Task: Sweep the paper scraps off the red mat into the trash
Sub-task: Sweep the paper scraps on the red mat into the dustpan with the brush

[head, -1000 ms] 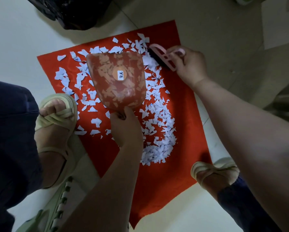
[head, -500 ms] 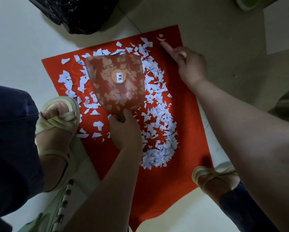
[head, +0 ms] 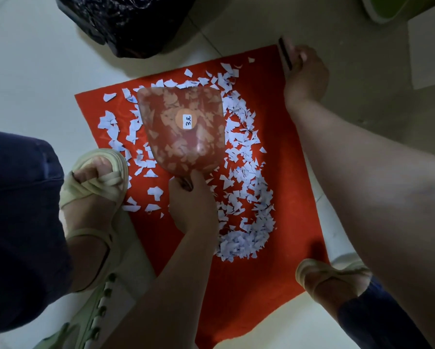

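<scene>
Brush's gone wide! A second ago my right hand (head: 308, 76) had the brush (head: 285, 55) down among the paper scraps (head: 246, 197) just beside the dustpan (head: 183, 129). Now it's swung out to the far right corner of the red mat (head: 249, 298), right at the edge, past the last stray bits. My fingers are curled round the brush, and only its dark bristle strip shows beyond my knuckles.

That looks like a wind-up to me: from out there I can drag everything back toward the pan in one pull.

My left hand (head: 192, 205) hasn't budged and is wrapped tight on the dustpan's handle. The pan lies flat on the mat, mouth pointing away from me. Pale shapes show through its tinted plastic, in it or under it, I can't tell.

The scraps are nearly all on the mat. A thick band curves down the pan's right side, between my two hands, and thinner scatter lies on its left. The black trash bag (head: 125, 21) waits off the mat's far edge, well apart. Nothing's in it from this sweep yet.
</scene>
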The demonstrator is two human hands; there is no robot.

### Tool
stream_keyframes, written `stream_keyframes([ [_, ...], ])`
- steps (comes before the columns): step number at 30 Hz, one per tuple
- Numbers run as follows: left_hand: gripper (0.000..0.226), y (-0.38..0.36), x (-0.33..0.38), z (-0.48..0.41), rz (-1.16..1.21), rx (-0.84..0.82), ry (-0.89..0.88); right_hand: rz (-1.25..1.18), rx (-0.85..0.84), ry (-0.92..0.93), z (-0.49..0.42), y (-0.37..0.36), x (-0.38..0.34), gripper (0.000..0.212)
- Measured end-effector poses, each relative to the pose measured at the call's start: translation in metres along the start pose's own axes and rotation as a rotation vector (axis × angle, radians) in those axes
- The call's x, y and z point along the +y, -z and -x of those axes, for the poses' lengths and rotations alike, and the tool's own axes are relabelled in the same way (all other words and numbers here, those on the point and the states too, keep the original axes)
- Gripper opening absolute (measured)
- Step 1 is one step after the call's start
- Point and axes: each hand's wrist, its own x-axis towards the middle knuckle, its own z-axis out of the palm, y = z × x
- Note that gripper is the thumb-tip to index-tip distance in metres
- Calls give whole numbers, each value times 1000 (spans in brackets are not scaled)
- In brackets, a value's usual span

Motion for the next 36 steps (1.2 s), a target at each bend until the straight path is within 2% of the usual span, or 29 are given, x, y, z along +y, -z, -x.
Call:
stream_keyframes([
  [2,23,1,1,1,-1,-5,-9,-85,-42,-56,-6,-7,-10,28],
  [4,24,1,1,2,-5,-8,-18,-111,-117,-27,-1,-10,-18,27],
  [12,21,-2,0,10,-8,-19,-34,-108,-438,330,49,23,13,24],
  [15,22,0,-2,12,4,-33,-41,-158,-377,370,49,37,19,23],
  [19,26,4,-6,12,-8,-38,-38,-185,-286,260,43,30,10,24],
  [23,23,12,-8,10,-24,-31,-32,-161,-333,156,50,19,-9,25],
  [31,24,28,-10,14,-82,-32,-36,-30,-501,171,91,32,12,29],
  [36,30,43,-13,16,-81,-19,-92,-55,-423,168,110,45,17,29],
])
